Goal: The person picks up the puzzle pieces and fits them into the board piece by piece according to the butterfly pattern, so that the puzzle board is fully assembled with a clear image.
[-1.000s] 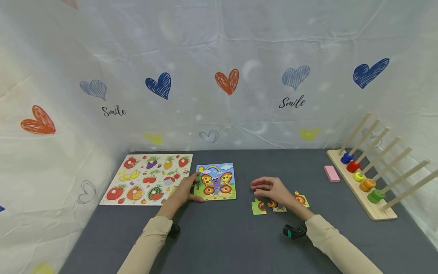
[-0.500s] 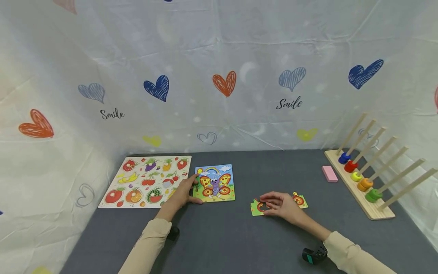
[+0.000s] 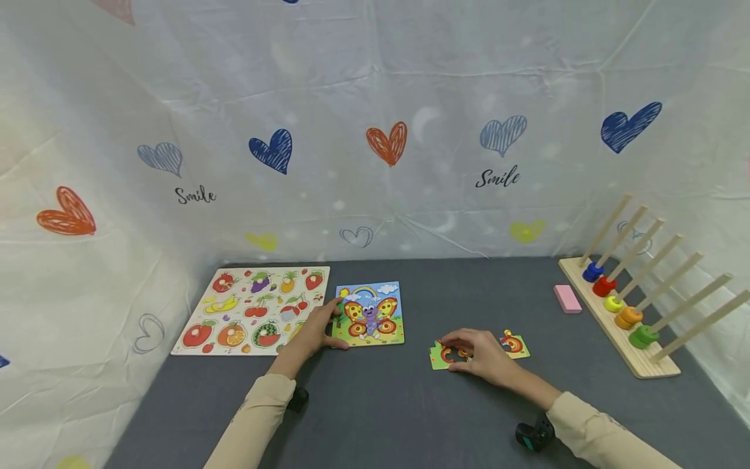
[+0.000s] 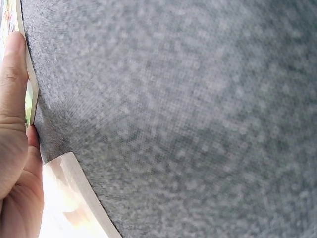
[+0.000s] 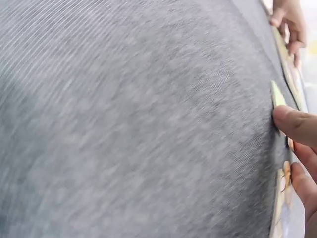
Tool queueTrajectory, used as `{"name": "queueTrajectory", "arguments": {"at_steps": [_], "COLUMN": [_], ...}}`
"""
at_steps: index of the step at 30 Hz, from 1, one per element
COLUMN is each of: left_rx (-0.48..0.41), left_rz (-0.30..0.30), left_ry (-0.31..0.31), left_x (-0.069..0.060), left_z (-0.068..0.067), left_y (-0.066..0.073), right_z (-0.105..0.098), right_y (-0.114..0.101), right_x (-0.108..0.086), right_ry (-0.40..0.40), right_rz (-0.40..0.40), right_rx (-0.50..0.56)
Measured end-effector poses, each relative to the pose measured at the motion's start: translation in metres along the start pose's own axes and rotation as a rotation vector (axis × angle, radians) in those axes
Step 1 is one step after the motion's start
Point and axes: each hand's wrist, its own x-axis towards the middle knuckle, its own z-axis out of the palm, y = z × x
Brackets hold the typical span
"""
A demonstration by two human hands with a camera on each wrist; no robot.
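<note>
My left hand (image 3: 313, 330) grips the left side of a square butterfly puzzle (image 3: 370, 315), its thumb near the lower left corner. In the left wrist view the fingers lie along the board's edge (image 4: 30, 106). To the right, my right hand (image 3: 482, 355) pinches a small jigsaw piece (image 3: 465, 355) with an orange swirl, mostly hidden by the fingers, low over the table. A green-edged piece (image 3: 435, 360) lies just left of those fingertips. Another jigsaw piece (image 3: 517, 345) lies flat behind the right hand.
A fruit puzzle board (image 3: 237, 306) lies to the left, partly under the left hand. At the right stands a wooden peg rack (image 3: 621, 326) with coloured rings. A pink block (image 3: 568, 299) lies beside it. A printed curtain (image 3: 375, 189) closes off the back.
The right hand has come down and back from above the pieces, and its fingers have closed around the swirl piece. My left hand stays on the butterfly puzzle.
</note>
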Motion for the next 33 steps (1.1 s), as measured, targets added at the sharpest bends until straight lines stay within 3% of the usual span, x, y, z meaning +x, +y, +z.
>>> {"name": "queueTrajectory", "arguments": {"at_steps": [4,12,18,24,33], "left_rx": [0.007,-0.002,-0.010,-0.008,-0.002], "left_rz": [0.013,0.018,0.039,0.035,0.044], "left_ry": [0.000,0.006,0.010,0.022,0.019], "left_x": [-0.001,-0.002,-0.001,0.000,-0.002], "left_z": [-0.001,-0.003,-0.001,0.000,0.000], "left_y": [0.000,0.001,-0.001,-0.001,-0.001], "right_z": [0.001,0.006,0.013,0.013,0.007], "right_y": [-0.002,-0.002,0.007,0.010,0.007], "right_x": [0.007,0.025,0.026,0.024,0.025], "right_ry": [0.014,-0.050,-0.033,-0.013,-0.026], "right_rz": [0.034,0.202,0.237,0.315,0.445], "right_rx": [0.048,0.296,0.339,0.422,0.450]}}
